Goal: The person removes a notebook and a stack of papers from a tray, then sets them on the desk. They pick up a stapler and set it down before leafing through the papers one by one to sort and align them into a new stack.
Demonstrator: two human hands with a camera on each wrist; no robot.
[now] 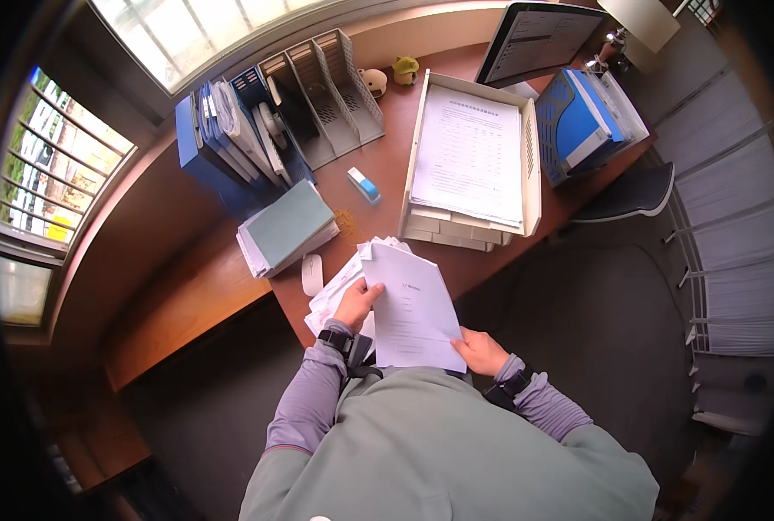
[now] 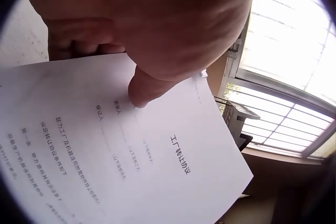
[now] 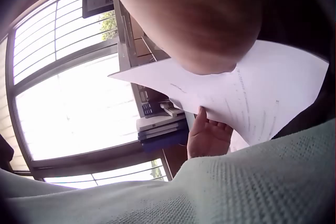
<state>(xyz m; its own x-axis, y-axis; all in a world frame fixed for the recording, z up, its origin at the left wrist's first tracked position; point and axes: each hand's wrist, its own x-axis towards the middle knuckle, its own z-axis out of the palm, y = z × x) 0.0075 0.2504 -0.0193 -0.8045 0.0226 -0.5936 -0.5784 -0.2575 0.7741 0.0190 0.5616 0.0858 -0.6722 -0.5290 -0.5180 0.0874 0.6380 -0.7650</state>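
Observation:
A printed white sheet (image 1: 413, 304), with a few lines of text under a short heading, is held up in front of the body. My left hand (image 1: 357, 304) pinches its left edge, the thumb lying on the printed face; in the left wrist view that thumb of the left hand (image 2: 152, 40) presses the paper (image 2: 157, 161) beside the text. At the sheet's lower right edge my right hand (image 1: 481, 351) grips it, thumb on top. The right wrist view shows the paper (image 3: 262, 87) bowed between both hands. Loose papers (image 1: 339, 291) lie beneath and left of it.
Behind stands a cream tray (image 1: 532, 174) of printed sheets. A green-covered book (image 1: 291, 224) on papers, a white mouse (image 1: 313, 275) and a blue-white item (image 1: 364, 186) lie left. File racks (image 1: 326, 100), a blue folder holder (image 1: 569, 130) and a monitor (image 1: 539, 43) stand farther back.

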